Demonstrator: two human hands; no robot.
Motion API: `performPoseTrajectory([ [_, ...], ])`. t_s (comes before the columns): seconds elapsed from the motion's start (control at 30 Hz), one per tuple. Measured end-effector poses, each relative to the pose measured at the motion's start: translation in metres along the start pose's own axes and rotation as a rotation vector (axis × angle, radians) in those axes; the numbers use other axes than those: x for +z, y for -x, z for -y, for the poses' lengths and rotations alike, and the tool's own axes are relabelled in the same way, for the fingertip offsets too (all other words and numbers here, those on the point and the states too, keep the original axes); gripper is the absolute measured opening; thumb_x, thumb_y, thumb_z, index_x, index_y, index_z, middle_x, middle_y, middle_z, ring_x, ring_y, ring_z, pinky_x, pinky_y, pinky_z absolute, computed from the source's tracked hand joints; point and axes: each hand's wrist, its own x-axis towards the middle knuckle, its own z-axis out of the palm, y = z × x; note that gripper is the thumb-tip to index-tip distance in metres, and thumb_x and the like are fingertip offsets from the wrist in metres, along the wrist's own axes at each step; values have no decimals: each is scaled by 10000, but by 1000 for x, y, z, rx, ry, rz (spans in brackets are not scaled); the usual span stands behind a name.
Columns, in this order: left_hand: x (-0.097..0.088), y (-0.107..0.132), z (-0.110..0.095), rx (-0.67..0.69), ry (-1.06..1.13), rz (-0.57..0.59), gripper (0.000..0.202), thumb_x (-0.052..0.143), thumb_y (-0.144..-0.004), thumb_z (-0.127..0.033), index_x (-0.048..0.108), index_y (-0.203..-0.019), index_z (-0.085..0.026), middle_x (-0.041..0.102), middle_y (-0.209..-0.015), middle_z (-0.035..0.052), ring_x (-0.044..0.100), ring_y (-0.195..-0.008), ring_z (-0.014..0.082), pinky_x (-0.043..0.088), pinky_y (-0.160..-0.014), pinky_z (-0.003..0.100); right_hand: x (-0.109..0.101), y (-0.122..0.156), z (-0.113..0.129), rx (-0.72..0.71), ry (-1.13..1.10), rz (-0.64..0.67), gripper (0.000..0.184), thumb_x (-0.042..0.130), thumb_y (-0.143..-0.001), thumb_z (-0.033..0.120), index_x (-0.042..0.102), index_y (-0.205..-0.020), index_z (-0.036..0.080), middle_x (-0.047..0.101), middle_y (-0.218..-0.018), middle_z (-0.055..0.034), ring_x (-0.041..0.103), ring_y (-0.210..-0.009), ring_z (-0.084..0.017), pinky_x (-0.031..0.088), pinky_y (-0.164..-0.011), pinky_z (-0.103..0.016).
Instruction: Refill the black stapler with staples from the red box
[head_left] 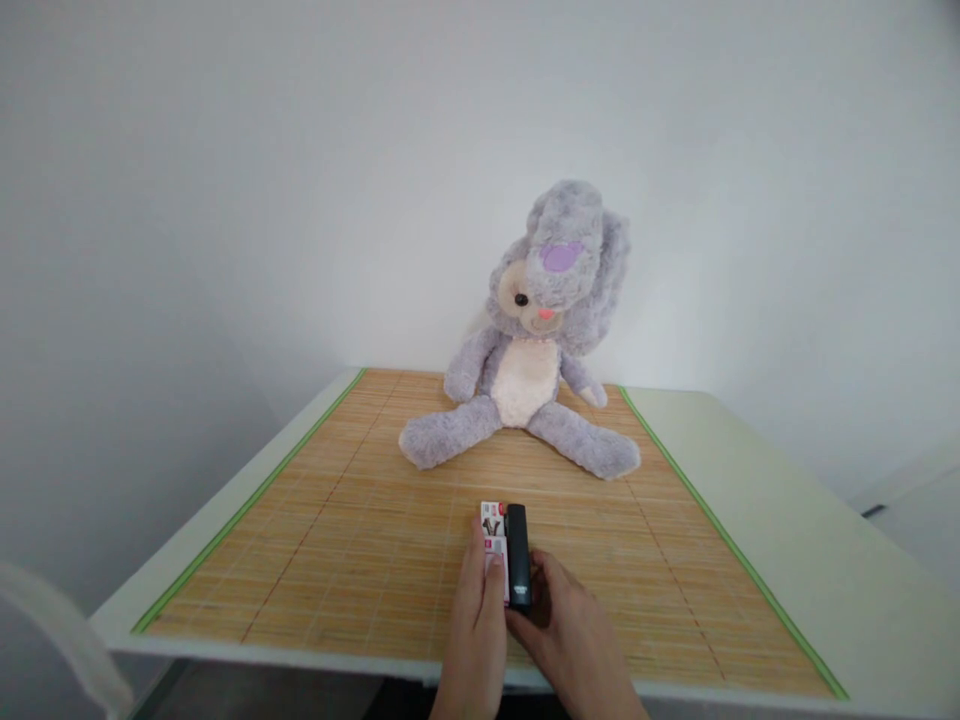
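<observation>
Near the front of the bamboo mat, a black stapler [518,545] lies lengthwise, pointing away from me. Against its left side are small white and pink printed boxes [493,519], which look like staple boxes. My left hand [478,610] grips the boxes from the left, fingers along their side and thumb on top. My right hand [570,620] holds the near end of the stapler, its thumb at the end and its fingers at the right side. Fingers and thumb hide part of the boxes' near half.
A grey plush rabbit [525,380] sits at the back, leaning on the white wall, legs spread. The bamboo mat [360,540] has green edging and lies on a white table [787,500]. A curved white object [64,630] shows at lower left.
</observation>
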Motion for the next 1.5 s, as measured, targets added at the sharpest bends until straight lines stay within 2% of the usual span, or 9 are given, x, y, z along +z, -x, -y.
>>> performPoseTrajectory([
  [0.23, 7, 1, 9, -24, -20, -43, 663, 476, -1020, -481, 327, -1621, -245, 254, -1712, 10, 182, -1602, 221, 112, -1340, 425, -2, 3, 6, -62, 18, 46, 431, 663, -813, 186, 645, -1239, 254, 713, -1152, -56, 689, -1039, -269, 495, -886, -328],
  [0.43, 8, 3, 6, -47, -56, 0, 665, 420, -1020, -418, 287, -1636, -206, 224, -1721, 14, 168, -1607, 212, 105, -1339, 425, 2, 4, 1, -33, 21, 51, 268, 666, -822, 194, 691, -1086, 229, 713, -1052, -56, 688, -958, -254, 492, -830, -317],
  [0.53, 18, 7, 5, -24, -94, -6, 667, 419, -1015, -399, 277, -1639, -211, 204, -1727, 11, 150, -1610, 214, 103, -1338, 423, -7, 1, -5, -59, 17, 56, 250, 650, -805, 161, 695, -1045, 214, 707, -1009, -54, 676, -921, -236, 490, -816, -307],
  [0.7, 63, 17, 2, -34, -171, 52, 717, 383, -994, -281, 156, -1667, -185, 98, -1749, 11, 81, -1619, 196, 84, -1335, 375, -46, -2, -38, -130, 84, 87, 181, 629, -805, 185, 684, -977, 200, 694, -956, -55, 654, -882, -223, 485, -783, -298],
  [0.93, 147, 30, -5, -85, -158, 264, 772, 338, -976, -173, 0, -1669, -133, -89, -1748, -5, -48, -1613, 141, 17, -1316, 269, -113, 5, -112, -24, 294, 43, 109, 620, -785, 286, 647, -856, 208, 690, -850, -41, 617, -770, -210, 444, -696, -294],
  [1.1, 184, 30, -1, -56, -157, 311, 773, 337, -974, -157, 0, -1668, -133, -94, -1747, 1, -63, -1611, 143, -5, -1313, 263, -144, 9, -131, 23, 261, 1, 147, 626, -775, 348, 651, -837, 218, 706, -834, -33, 630, -775, -215, 462, -713, -305],
  [1.3, 183, 22, 2, -29, -166, 400, 764, 358, -1008, -216, -17, -1669, -142, -64, -1747, 26, -20, -1616, 158, 59, -1324, 296, -152, 8, -136, 1, 211, -5, 236, 656, -826, 424, 711, -911, 212, 721, -835, -43, 643, -744, -218, 496, -693, -310],
  [1.43, 161, 12, 2, -18, -172, 394, 672, 335, -1042, -312, 135, -1671, -183, 119, -1742, 33, 129, -1612, 187, 170, -1327, 358, -152, 7, -136, -6, 134, 4, 335, 698, -833, 495, 750, -1014, 217, 767, -961, -76, 683, -852, -252, 541, -772, -329],
  [1.5, 144, 4, 1, 79, -254, 339, 627, 340, -1033, -291, 261, -1648, -202, 224, -1722, 28, 194, -1602, 198, 191, -1330, 394, -152, 8, -138, -12, 108, -5, 399, 721, -822, 511, 757, -1094, 221, 773, -1055, -88, 693, -939, -272, 549, -840, -344],
])
